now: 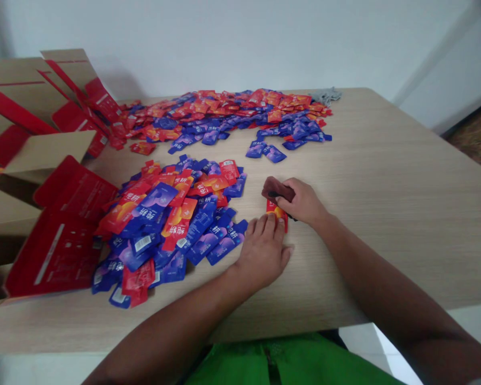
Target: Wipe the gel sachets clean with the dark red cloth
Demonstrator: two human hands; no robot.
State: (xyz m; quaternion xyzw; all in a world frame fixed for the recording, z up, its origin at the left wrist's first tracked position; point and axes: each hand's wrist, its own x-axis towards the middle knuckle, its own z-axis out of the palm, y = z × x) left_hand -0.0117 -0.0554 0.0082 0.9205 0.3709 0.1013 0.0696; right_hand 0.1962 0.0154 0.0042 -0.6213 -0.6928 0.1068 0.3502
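Note:
My left hand point(263, 248) lies palm down on the table, with its fingers stretched flat over the lower part of a red and orange packet point(279, 212). My right hand point(303, 200) is closed around a dark reddish-brown tool point(276, 188) with a black part; its exact kind cannot be made out. The tool is at the upper end of the packet, partly covering it. Left of my hands spreads a heap of blue and red packets point(176, 214), printed with white characters.
A longer pile of red and blue packets point(224, 112) runs along the back of the table point(388, 214). Open cardboard boxes point(60, 246) with red panels stand at the left. A grey crumpled thing point(327, 96) lies at the pile's far right end, near the white wall.

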